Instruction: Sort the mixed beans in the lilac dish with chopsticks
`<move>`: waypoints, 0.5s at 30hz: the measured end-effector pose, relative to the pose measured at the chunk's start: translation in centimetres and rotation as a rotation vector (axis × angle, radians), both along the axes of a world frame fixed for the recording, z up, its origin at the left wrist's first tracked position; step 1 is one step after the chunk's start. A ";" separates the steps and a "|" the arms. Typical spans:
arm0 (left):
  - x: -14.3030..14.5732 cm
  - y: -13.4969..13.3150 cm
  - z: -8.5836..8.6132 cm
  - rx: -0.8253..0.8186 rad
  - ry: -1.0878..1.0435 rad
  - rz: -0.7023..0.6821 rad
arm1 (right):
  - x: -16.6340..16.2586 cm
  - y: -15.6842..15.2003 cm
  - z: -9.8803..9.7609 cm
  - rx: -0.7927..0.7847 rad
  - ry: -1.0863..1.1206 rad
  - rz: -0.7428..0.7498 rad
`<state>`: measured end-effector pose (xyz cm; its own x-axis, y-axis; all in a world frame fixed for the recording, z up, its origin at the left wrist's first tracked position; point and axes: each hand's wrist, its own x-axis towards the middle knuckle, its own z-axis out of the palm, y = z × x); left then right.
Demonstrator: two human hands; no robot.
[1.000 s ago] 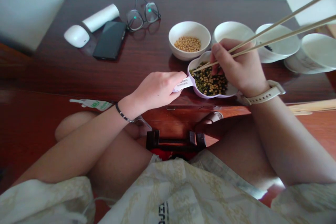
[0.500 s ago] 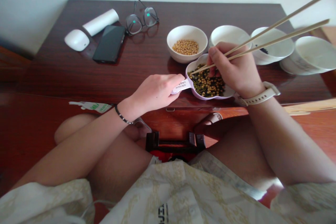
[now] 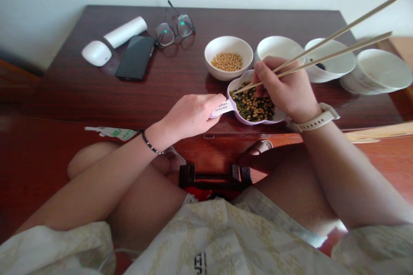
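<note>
My left hand (image 3: pixel 195 114) is closed round the short handle of a lilac-rimmed, scalloped bowl (image 3: pixel 238 114) at the table's front edge. Mixed beans (image 3: pixel 254 105), tan, green and dark, cover its bottom. Over the bowl's right side, my right hand (image 3: pixel 285 88) grips a pair of chopsticks (image 3: pixel 335 41). Their tips are close together among the beans at the bowl's left; whether a bean is between them I cannot tell. Just behind stands a white bowl (image 3: pixel 214 66) holding tan soybeans (image 3: pixel 227 62). My right hand partly hides the scalloped bowl and a second white bowl (image 3: pixel 277 45).
Further right are a white bowl (image 3: pixel 343 66) with a few dark beans and another white bowl (image 3: pixel 383 75) with a few pale bits. Glasses (image 3: pixel 176 30), a black phone (image 3: pixel 135 58), a white cylinder (image 3: pixel 125 32) and a rounded white case (image 3: pixel 97 53) lie at the table's left.
The whole view has shifted slightly, so the tabletop things sit a little lower. The chopsticks' rear ends have swung slightly left and down; their tips stay at the scalloped bowl's left side.
</note>
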<state>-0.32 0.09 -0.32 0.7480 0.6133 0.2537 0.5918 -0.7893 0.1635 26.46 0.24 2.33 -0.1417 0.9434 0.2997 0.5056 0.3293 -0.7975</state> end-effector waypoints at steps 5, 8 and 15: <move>0.0 0.0 0.1 -0.008 -0.003 -0.001 | 0.1 0.1 0.0 0.000 0.003 0.007; 0.0 0.0 0.1 -0.011 -0.006 -0.003 | 0.1 0.2 -0.1 -0.006 0.012 0.009; 0.0 0.0 0.1 -0.014 0.012 -0.001 | 0.1 0.2 0.0 0.005 -0.006 0.006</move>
<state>-0.30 0.10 -0.17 0.7517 0.6159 0.2359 0.5929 -0.7877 0.1675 26.51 0.40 2.29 -0.1489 0.9410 0.3039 0.5086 0.3364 -0.7925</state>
